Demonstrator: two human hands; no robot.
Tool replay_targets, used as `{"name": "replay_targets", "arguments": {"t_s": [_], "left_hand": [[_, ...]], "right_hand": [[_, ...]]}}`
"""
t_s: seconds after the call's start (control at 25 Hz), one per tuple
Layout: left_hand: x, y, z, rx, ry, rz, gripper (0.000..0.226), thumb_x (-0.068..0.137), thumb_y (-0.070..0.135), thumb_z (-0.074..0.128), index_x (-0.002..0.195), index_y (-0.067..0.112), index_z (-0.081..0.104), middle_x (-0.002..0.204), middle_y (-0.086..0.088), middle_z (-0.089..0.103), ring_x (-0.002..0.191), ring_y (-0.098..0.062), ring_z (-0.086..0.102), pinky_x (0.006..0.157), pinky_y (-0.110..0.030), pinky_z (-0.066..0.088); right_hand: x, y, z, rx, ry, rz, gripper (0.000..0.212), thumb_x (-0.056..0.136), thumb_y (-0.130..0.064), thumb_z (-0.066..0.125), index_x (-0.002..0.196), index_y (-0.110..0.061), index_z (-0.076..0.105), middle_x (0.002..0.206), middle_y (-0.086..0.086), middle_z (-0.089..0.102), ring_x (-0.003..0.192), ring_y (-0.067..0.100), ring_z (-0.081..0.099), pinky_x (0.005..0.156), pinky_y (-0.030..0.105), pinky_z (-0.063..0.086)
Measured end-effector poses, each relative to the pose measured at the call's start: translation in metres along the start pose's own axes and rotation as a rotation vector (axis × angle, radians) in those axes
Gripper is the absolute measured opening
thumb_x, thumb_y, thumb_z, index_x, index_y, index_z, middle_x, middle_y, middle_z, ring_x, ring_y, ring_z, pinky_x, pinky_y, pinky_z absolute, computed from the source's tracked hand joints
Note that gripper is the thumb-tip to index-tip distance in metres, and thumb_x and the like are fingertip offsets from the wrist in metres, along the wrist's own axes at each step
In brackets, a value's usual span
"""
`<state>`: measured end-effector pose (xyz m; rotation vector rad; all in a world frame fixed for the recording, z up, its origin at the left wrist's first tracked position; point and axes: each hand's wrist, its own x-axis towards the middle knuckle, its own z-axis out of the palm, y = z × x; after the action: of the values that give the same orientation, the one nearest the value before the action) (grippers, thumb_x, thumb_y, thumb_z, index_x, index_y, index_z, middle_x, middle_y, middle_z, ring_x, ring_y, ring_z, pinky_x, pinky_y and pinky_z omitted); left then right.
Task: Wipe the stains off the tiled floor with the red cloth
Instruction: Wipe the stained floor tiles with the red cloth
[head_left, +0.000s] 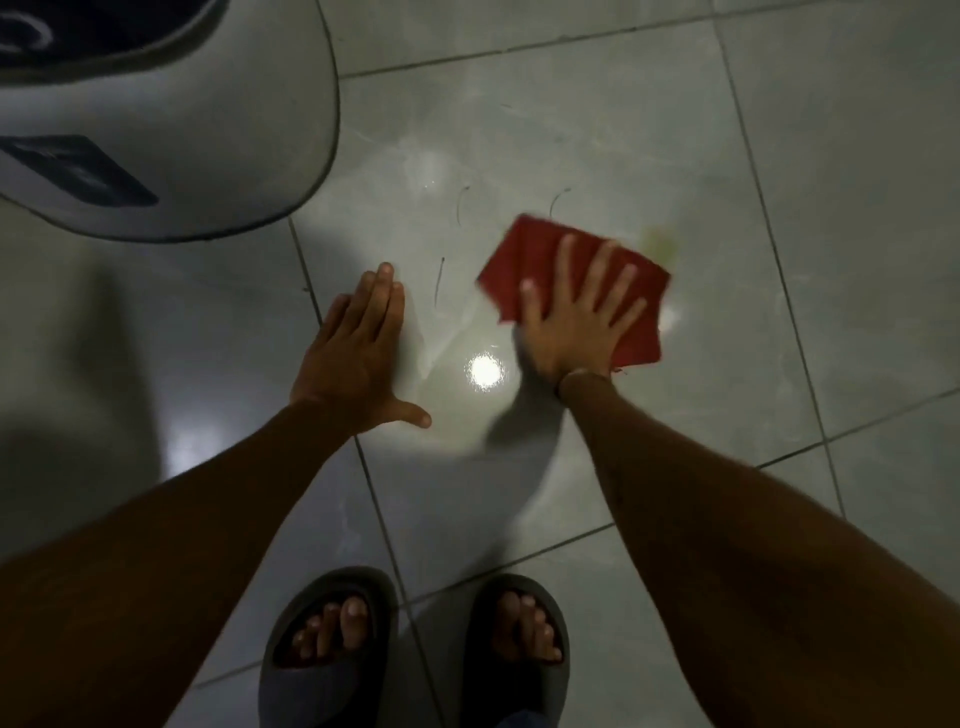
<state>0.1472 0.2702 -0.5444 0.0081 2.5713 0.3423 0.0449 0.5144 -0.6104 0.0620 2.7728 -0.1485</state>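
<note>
At centre right of the frame the right hand (576, 317) presses the red cloth (582, 283) flat with fingers spread on the glossy grey tiled floor (649, 130), beside a yellowish stain (658, 243), while the left hand (353, 358) rests flat, fingers together, below a white appliance (171, 130) at upper left.

Both bare forearms reach forward and down from the lower corners of the view. The left hand (358, 358) lies flat, palm down, fingers together and pointing ahead, thumb stretched out to the side. The right hand (574, 317) presses down flat with all fingers spread wide, slightly blurred.
</note>
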Motion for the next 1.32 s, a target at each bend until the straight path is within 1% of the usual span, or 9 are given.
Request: {"name": "replay_targets", "arguments": {"t_s": [0.12, 0.32, 0.56, 0.68, 0.8, 1.0, 1.16, 1.24, 1.32], "left_hand": [[0.039, 0.001, -0.023, -0.019, -0.037, -0.042, 0.165, 0.053, 0.081, 0.081, 0.165, 0.003, -0.012, 0.174, -0.015, -0.023, 0.163, -0.033, -0.018, 0.135, -0.048, 0.002], [0.023, -0.009, -0.021, -0.024, -0.036, 0.000, 0.171, 0.047, 0.083, 0.082, 0.164, 0.002, -0.013, 0.174, -0.016, -0.024, 0.163, -0.033, -0.020, 0.135, -0.046, 0.003], [0.047, -0.010, -0.019, -0.037, -0.028, -0.002, 0.169, 0.051, 0.082, 0.082, 0.163, 0.002, -0.017, 0.172, -0.016, -0.028, 0.162, -0.032, -0.022, 0.135, -0.044, 0.000], [0.052, -0.004, -0.012, -0.017, -0.042, -0.014, 0.173, 0.046, 0.085, 0.081, 0.164, 0.003, -0.015, 0.174, -0.016, -0.025, 0.163, -0.032, -0.020, 0.135, -0.044, 0.001], [0.061, -0.003, -0.029, -0.011, 0.016, 0.019, 0.173, 0.040, 0.085, 0.082, 0.166, 0.000, -0.001, 0.176, -0.019, -0.010, 0.164, -0.036, -0.009, 0.135, -0.048, 0.009], [0.076, 0.016, -0.013, -0.034, -0.022, 0.021, 0.174, 0.043, 0.084, 0.083, 0.165, 0.003, -0.011, 0.175, -0.016, -0.019, 0.164, -0.033, -0.015, 0.135, -0.045, 0.008], [0.075, 0.019, -0.019, -0.014, 0.052, 0.038, 0.176, 0.035, 0.092, 0.076, 0.166, 0.005, -0.003, 0.176, -0.016, -0.008, 0.165, -0.033, -0.001, 0.134, -0.044, 0.014], [0.068, 0.002, -0.033, 0.011, 0.088, 0.048, 0.176, 0.033, 0.097, 0.070, 0.166, 0.003, 0.002, 0.176, -0.018, -0.002, 0.164, -0.035, 0.005, 0.133, -0.046, 0.019], [0.066, -0.018, -0.035, 0.030, 0.076, 0.031, 0.175, 0.036, 0.097, 0.070, 0.165, 0.001, 0.001, 0.176, -0.021, -0.002, 0.164, -0.037, 0.005, 0.133, -0.048, 0.019]], "right_hand": [[-0.060, 0.052, 0.014, -0.152, -0.016, -0.289, 0.085, 0.103, -0.076, 0.027, 0.175, -0.035, 0.012, 0.185, 0.015, 0.003, 0.169, 0.050, 0.002, 0.133, 0.075, 0.006], [0.061, 0.080, -0.044, 0.152, 0.071, 0.342, 0.092, 0.096, -0.079, 0.018, 0.176, -0.035, 0.003, 0.185, 0.016, -0.005, 0.168, 0.053, -0.004, 0.131, 0.078, -0.001], [0.001, 0.038, -0.001, -0.180, 0.011, -0.383, 0.083, 0.103, -0.076, 0.026, 0.175, -0.037, 0.012, 0.186, 0.013, 0.005, 0.170, 0.049, 0.003, 0.133, 0.074, 0.008], [0.039, 0.097, -0.016, -0.046, -0.041, -0.048, 0.087, 0.099, -0.080, 0.021, 0.175, -0.042, 0.000, 0.186, 0.012, -0.005, 0.170, 0.048, -0.003, 0.132, 0.075, 0.007], [0.134, 0.013, -0.059, 0.075, 0.022, 0.243, 0.087, 0.101, -0.080, 0.020, 0.175, -0.038, 0.002, 0.185, 0.013, -0.005, 0.169, 0.049, -0.004, 0.130, 0.079, 0.001], [0.019, 0.003, 0.001, -0.231, -0.029, -0.468, 0.083, 0.103, -0.077, 0.031, 0.174, -0.039, 0.014, 0.186, 0.013, 0.006, 0.170, 0.049, 0.004, 0.131, 0.077, 0.011], [0.072, 0.079, -0.059, -0.133, 0.065, -0.089, 0.088, 0.097, -0.080, 0.024, 0.175, -0.040, 0.011, 0.186, 0.013, 0.003, 0.170, 0.048, 0.005, 0.131, 0.075, 0.014], [0.130, 0.009, -0.079, -0.007, 0.153, 0.133, 0.093, 0.091, -0.082, 0.010, 0.175, -0.040, 0.011, 0.186, 0.013, 0.005, 0.169, 0.048, 0.007, 0.131, 0.075, 0.012], [0.125, -0.065, -0.055, -0.056, 0.133, -0.025, 0.090, 0.094, -0.081, 0.010, 0.174, -0.040, 0.015, 0.185, 0.013, 0.008, 0.169, 0.049, 0.009, 0.131, 0.076, 0.011]]}}
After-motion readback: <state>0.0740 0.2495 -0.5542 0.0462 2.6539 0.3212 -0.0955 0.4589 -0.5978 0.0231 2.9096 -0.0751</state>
